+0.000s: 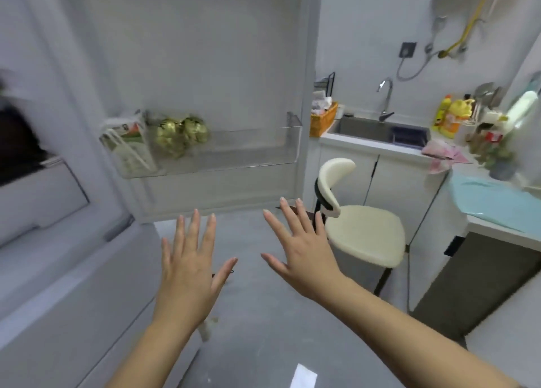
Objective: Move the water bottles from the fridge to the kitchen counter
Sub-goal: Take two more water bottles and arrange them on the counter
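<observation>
The white fridge door point(205, 51) stands swung open in front of me. Its clear door shelf point(248, 150) holds a carton point(128, 142) and two gold-wrapped items point(181, 133) at its left end. No water bottle shows in view. My left hand point(190, 264) and my right hand point(301, 247) are held out flat below the door, fingers spread, holding nothing. The fridge interior point(20, 147) at the far left is dark and blurred. The kitchen counter point(494, 212) runs along the right, partly covered by a light blue cloth point(491, 200).
A cream chair point(363, 235) stands between the fridge door and the counter. A steel sink point(383, 130) with a tap sits at the back, an orange basket point(322, 118) left of it. Yellow detergent bottles point(450, 115) and a pink cloth point(445, 153) crowd the counter corner. Grey floor point(257, 314) lies below my hands.
</observation>
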Available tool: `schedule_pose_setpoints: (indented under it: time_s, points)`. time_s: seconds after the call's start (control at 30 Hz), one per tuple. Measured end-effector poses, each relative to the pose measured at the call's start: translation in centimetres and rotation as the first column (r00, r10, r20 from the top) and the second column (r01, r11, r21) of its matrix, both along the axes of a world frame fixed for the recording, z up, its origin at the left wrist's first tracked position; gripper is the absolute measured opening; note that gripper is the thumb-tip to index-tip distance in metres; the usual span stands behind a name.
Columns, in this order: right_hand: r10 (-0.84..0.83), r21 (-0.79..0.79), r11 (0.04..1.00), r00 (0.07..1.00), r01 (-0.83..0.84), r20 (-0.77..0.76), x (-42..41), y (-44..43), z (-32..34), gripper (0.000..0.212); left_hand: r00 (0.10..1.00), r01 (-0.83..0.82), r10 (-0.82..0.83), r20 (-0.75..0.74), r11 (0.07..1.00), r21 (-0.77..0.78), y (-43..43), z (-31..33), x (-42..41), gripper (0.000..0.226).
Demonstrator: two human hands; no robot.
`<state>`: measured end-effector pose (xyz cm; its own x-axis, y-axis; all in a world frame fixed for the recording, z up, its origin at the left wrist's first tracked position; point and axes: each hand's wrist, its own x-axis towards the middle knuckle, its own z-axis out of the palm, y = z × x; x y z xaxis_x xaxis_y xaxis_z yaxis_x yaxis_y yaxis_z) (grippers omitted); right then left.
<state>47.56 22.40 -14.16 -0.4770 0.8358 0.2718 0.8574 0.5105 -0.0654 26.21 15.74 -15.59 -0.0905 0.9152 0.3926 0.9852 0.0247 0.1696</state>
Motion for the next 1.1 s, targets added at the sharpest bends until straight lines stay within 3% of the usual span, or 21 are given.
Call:
schedule_pose_setpoints:
  time_s: [0.37,0.67,0.87,1.1]
  points:
    - [0.399,-0.072,0.914,0.917,-0.398,-0.010,-14.4,4.8,0.1,0.070,0.925,-0.380,0.379,0.040,0.925,0.016,-2.4,-0.8,-10.3,0.084]
    - [0.715,-0.062,0.698,0.699,-0.713,0.004,-24.3,7.5,-0.4,0.071,0.744,-0.668,0.668,-0.030,0.745,0.011,-3.8,-0.6,-15.0,0.082]
    - [0.776,-0.102,0.622,0.628,-0.777,-0.060,-32.4,6.5,1.3,0.070,0.621,-0.780,0.783,-0.033,0.622,0.070,-5.7,2.3,-20.0,0.082]
    - [0.710,-0.057,0.669,0.660,-0.741,-0.246,-44.1,7.5,5.2,0.070,0.594,-0.797,0.804,-0.007,0.590,0.133,-3.8,7.7,-30.6,0.078]
